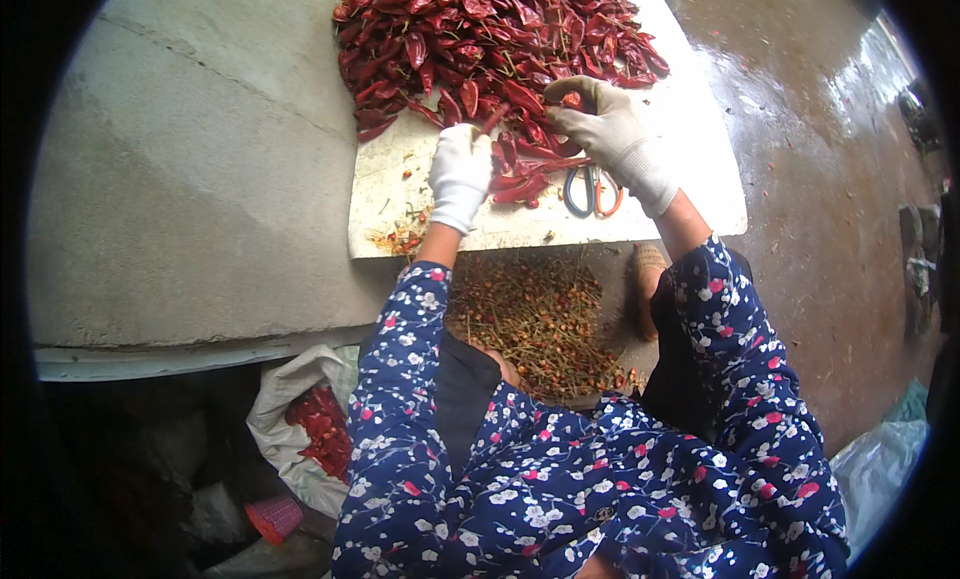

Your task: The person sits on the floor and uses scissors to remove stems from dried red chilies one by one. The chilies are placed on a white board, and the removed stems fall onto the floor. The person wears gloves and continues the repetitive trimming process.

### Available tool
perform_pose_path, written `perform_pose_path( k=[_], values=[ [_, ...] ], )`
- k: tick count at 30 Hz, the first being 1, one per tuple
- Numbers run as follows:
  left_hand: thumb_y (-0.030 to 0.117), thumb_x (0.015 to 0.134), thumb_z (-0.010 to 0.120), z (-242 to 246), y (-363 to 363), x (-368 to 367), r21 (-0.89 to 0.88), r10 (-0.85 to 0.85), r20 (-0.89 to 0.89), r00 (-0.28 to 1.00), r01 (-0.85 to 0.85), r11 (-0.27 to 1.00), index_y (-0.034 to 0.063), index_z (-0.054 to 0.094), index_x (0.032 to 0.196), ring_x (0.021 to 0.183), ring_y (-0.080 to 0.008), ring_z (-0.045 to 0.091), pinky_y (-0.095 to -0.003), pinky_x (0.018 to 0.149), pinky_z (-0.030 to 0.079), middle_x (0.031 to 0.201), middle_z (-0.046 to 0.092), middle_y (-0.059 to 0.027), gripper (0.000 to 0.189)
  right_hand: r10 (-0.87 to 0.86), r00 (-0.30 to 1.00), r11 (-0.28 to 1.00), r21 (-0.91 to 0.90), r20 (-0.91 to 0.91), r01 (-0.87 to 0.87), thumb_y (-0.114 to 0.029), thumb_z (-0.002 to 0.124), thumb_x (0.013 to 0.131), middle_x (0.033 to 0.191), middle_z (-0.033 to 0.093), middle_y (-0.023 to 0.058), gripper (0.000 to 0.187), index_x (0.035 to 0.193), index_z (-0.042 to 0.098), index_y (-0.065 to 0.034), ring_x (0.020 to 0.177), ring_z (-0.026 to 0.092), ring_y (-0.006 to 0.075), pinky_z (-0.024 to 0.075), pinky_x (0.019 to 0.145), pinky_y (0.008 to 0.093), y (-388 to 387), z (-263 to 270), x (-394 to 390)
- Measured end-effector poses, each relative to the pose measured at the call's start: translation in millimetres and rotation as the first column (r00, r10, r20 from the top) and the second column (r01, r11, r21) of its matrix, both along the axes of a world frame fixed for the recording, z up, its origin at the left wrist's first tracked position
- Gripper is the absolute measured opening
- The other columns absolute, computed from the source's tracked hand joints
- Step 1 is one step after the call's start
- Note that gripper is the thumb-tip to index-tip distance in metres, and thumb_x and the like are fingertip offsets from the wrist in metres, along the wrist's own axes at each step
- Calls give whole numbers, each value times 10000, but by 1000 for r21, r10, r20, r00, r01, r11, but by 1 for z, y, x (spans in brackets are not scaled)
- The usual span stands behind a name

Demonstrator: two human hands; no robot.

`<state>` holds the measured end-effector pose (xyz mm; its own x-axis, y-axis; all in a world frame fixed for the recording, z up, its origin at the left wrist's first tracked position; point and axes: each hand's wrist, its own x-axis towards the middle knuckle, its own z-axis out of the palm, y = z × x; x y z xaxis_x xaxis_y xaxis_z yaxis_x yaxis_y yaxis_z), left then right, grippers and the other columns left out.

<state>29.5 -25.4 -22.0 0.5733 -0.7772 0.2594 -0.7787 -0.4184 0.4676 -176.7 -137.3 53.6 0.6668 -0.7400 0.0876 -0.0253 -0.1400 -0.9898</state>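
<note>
My left hand (461, 170), in a white knit glove, is closed around a dried red chili pepper (495, 119) that sticks out past the fingers. The right hand (611, 132), gloved the same way, is curved above the near right part of the chili heap (480, 38). A small red piece (571, 98) shows inside its curl; whether it is gripped or lies behind cannot be told. Between the hands, several loose chilies (521, 185) lie on the white board (675, 226). Scissors (592, 192) with one black and one orange handle rest just below the right hand.
Stems and caps (532, 324) cover the floor between my feet. At lower left, a woven sack (281, 421) holds red chilies, near a red-pink plastic basket (274, 517). A concrete ledge (195, 226) runs along the left. A clear plastic bag (881, 466) lies at lower right.
</note>
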Motion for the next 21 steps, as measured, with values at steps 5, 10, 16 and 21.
perform_pose_path(
  k=[5,10,16,21],
  values=[
    [144,986,633,45,14,-7,-266,-171,-801,574,-85,960,10,610,1092,696,-122,670,-264,619,547,914,682,-54,172,36,999,755,-654,-15,-37,-16,667,892,1366,597,121,537,1406,586,-145,1131,667,255,572,954,350,12,-10,11],
    [167,972,693,68,24,-40,-268,-275,-733,623,108,957,-2,612,1172,914,-125,655,-260,810,547,1053,678,-86,273,85,981,694,-696,-176,-185,-194,732,879,1334,629,132,604,1446,534,-126,1082,685,313,568,888,378,26,-23,10],
    [134,951,729,77,41,-55,-347,-343,-418,841,202,916,3,574,1354,996,-140,668,-293,935,545,1147,683,-63,451,68,994,901,-423,-80,-96,-284,720,907,1062,705,183,428,1276,657,-75,980,703,338,561,860,408,28,-24,15],
    [105,946,708,71,45,-62,-374,-241,-295,925,120,920,38,698,1169,970,-172,694,-304,863,558,1063,724,-71,233,-48,974,839,-539,-220,-80,-303,730,888,1059,700,174,411,1231,677,-83,966,702,339,562,827,408,43,-18,12]
  ],
)
